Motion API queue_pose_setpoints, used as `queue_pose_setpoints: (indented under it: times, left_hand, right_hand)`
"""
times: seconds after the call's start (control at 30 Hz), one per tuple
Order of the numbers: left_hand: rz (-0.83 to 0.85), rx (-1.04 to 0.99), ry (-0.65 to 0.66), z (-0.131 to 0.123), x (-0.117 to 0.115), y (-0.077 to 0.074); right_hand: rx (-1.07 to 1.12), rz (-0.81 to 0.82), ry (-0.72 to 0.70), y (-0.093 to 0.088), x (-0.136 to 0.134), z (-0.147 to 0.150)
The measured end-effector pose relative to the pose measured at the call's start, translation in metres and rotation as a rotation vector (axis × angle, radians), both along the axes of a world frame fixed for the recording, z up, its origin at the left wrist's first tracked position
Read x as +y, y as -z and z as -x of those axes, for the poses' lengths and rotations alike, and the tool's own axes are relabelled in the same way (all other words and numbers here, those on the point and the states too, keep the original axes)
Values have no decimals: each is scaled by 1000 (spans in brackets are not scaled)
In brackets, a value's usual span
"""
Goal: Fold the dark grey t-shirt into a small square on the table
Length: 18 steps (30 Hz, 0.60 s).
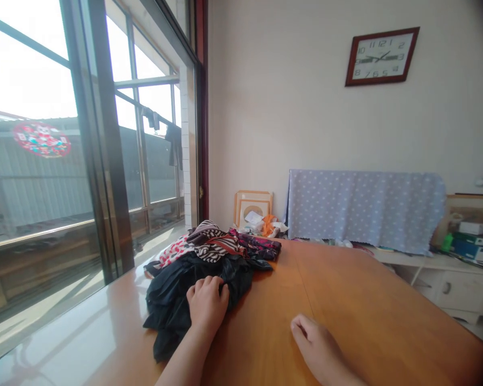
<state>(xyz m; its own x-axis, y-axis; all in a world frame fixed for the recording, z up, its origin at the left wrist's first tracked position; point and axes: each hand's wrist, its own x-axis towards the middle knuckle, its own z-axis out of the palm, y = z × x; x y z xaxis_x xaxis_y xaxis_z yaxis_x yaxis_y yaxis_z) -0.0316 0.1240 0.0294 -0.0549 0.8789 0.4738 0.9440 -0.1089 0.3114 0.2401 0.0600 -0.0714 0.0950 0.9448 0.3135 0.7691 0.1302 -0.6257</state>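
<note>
Now gripping dark garment (171, 292) with curled left hand (206, 303); resting right hand (317, 348), fingers loosely bent and empty, near right on table (370, 300).

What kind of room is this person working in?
Most likely a room in a home: a wooden table bearing a pile of clothes that the left hand grips, a wall clock, and a white cabinet.

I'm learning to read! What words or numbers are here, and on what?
"10 11 12 1 2 3 4 5 6 7 8" on the wall clock; its 9 is blurred.
Red window sticker: too blurred to read.
Boxes at right: too small.
Black garment held by the left hand: no text.
</note>
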Motion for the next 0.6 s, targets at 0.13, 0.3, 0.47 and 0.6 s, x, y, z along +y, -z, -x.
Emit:
queue_pose_setpoints:
  times: [0.13, 0.3, 0.47, 0.6]
  left_hand:
    - [-1, -44, 18, 4, 0, -2]
    - [-11, -92, 21, 4, 0, -2]
    - [7, -100, 32, 6, 4, 0]
    - [23, -98, 38, 7, 8, 2]
  right_hand:
    - [-213, 11, 27, 2, 2, 6]
    - [-231, 133, 42, -6, 23, 5]
    - [-103, 244, 1, -12, 70, 2]
    - [142, 341, 24, -14, 114, 10]
